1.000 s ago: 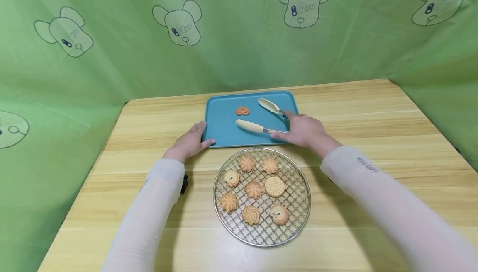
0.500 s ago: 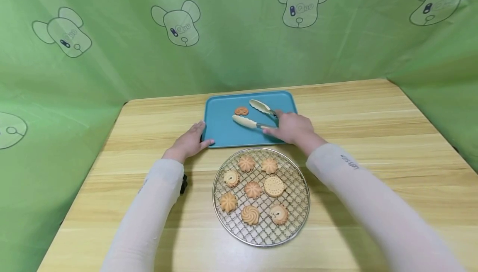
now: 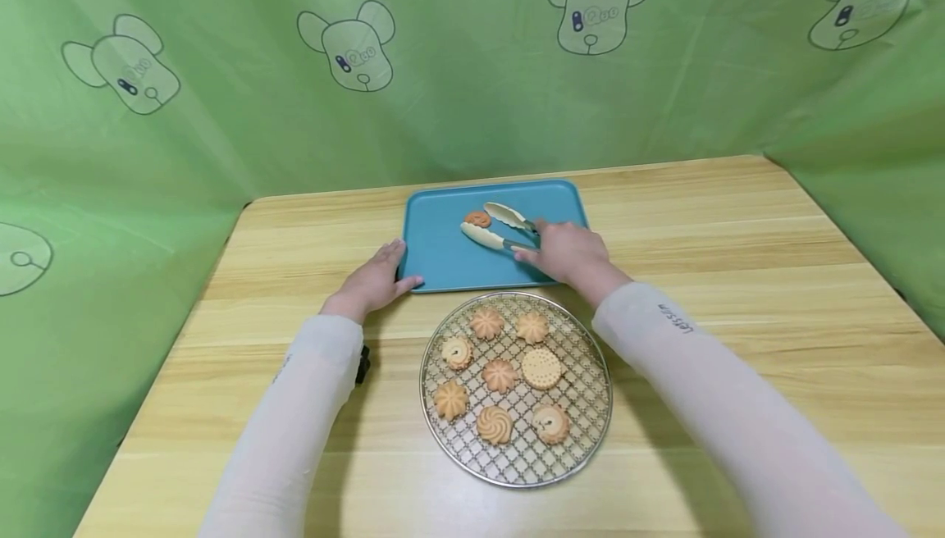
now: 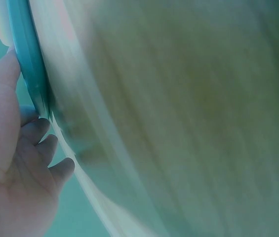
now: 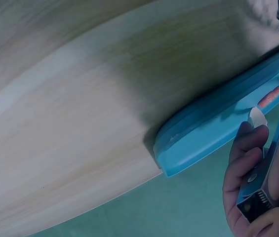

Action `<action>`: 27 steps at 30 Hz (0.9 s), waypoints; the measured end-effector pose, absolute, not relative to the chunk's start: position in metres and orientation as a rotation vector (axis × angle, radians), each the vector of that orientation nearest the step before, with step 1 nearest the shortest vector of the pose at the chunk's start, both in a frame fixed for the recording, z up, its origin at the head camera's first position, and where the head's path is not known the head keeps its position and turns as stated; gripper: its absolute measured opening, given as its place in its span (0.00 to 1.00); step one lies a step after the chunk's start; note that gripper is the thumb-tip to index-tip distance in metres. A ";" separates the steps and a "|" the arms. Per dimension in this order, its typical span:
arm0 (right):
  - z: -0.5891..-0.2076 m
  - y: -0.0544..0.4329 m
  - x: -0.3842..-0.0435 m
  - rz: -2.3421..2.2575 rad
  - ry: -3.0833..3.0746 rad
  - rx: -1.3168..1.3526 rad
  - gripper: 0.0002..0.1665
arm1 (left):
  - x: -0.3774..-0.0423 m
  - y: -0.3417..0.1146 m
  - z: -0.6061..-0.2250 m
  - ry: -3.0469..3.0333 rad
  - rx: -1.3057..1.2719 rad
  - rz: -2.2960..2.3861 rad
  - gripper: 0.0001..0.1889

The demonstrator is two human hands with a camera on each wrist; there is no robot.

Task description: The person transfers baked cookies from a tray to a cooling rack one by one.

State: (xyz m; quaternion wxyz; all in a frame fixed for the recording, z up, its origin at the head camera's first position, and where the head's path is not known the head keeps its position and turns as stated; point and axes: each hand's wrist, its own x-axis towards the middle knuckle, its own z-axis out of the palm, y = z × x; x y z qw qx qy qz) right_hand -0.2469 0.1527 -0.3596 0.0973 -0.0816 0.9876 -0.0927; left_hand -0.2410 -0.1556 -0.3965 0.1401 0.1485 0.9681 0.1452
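Observation:
My right hand (image 3: 572,253) grips a pair of tongs (image 3: 483,236) with cream scalloped tips. The tips are spread on either side of a brown pretzel-shaped cookie (image 3: 476,217), which lies on a blue rectangular tray (image 3: 435,255). In the right wrist view, fingers and thumb wrap the metal arms of the tongs (image 5: 272,160), and the reddish cookie (image 5: 269,97) shows between the pale tips. At the tray's front left corner rests my left hand (image 3: 372,277), its fingers along the left side and the thumb at the front edge. The left wrist view shows that thumb against the rim (image 4: 29,54).
In front of the tray stands a round wire cooling rack (image 3: 591,448) bearing several cookies, among them a swirled cookie (image 3: 495,425) and a round dotted cookie (image 3: 542,368). Both rest on a wooden table (image 3: 709,259). A green curtain (image 3: 458,128) hangs behind and at the sides.
My right hand has moved left with the tongs, bringing their tips from the cookie's right to around it. The tips have drawn closer together. My left hand has stayed put.

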 end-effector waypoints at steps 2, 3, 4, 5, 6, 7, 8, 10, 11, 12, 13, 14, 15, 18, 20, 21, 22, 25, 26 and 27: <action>-0.360 0.152 -0.247 -0.276 2.930 -0.236 0.49 | -0.241 -0.156 -0.397 2.797 0.427 0.418 0.43; -0.360 0.152 -0.247 -0.274 2.932 -0.233 0.48 | -0.241 -0.156 -0.397 2.798 0.427 0.418 0.43; -0.360 0.151 -0.247 -0.274 2.932 -0.228 0.48 | -0.241 -0.155 -0.397 2.800 0.427 0.419 0.43; -0.360 0.151 -0.247 -0.275 2.933 -0.226 0.48 | -0.241 -0.155 -0.397 2.800 0.426 0.418 0.43; -0.360 0.150 -0.247 -0.274 2.933 -0.224 0.48 | -0.241 -0.155 -0.397 2.801 0.425 0.418 0.43; -0.360 0.150 -0.247 -0.275 2.934 -0.225 0.48 | -0.241 -0.155 -0.397 2.800 0.425 0.417 0.43; -0.360 0.150 -0.247 -0.270 2.935 -0.224 0.48 | -0.241 -0.155 -0.397 2.800 0.426 0.416 0.43; -0.360 0.149 -0.247 -0.268 2.936 -0.224 0.47 | -0.240 -0.155 -0.396 2.798 0.424 0.416 0.43; -0.360 0.148 -0.247 -0.268 2.938 -0.225 0.47 | -0.240 -0.155 -0.396 2.797 0.425 0.415 0.43; -0.360 0.148 -0.247 -0.266 2.940 -0.225 0.47 | -0.240 -0.155 -0.396 2.796 0.426 0.416 0.43; -0.360 0.148 -0.247 -0.263 2.942 -0.225 0.46 | -0.240 -0.155 -0.396 2.797 0.428 0.417 0.43; -0.360 0.148 -0.247 -0.259 2.944 -0.224 0.46 | -0.240 -0.155 -0.395 2.797 0.427 0.418 0.43; -0.360 0.148 -0.247 -0.258 2.946 -0.226 0.46 | -0.240 -0.155 -0.395 2.798 0.427 0.419 0.43; -0.360 0.148 -0.247 -0.253 2.949 -0.227 0.45 | -0.241 -0.155 -0.396 2.803 0.431 0.413 0.43; -0.360 0.148 -0.247 -0.253 2.949 -0.228 0.45 | -0.241 -0.155 -0.396 2.804 0.431 0.411 0.43; -0.360 0.148 -0.247 -0.256 2.949 -0.225 0.45 | -0.241 -0.155 -0.397 2.806 0.432 0.410 0.43; -0.360 0.148 -0.247 -0.256 2.948 -0.222 0.45 | -0.242 -0.156 -0.397 2.805 0.433 0.410 0.43; -0.360 0.148 -0.247 -0.256 2.946 -0.223 0.45 | -0.242 -0.156 -0.397 2.804 0.434 0.415 0.43; -0.360 0.148 -0.247 -0.255 2.945 -0.225 0.45 | -0.242 -0.156 -0.397 2.804 0.433 0.415 0.43; -0.359 0.149 -0.247 -0.254 2.945 -0.228 0.44 | -0.242 -0.156 -0.398 2.804 0.428 0.413 0.44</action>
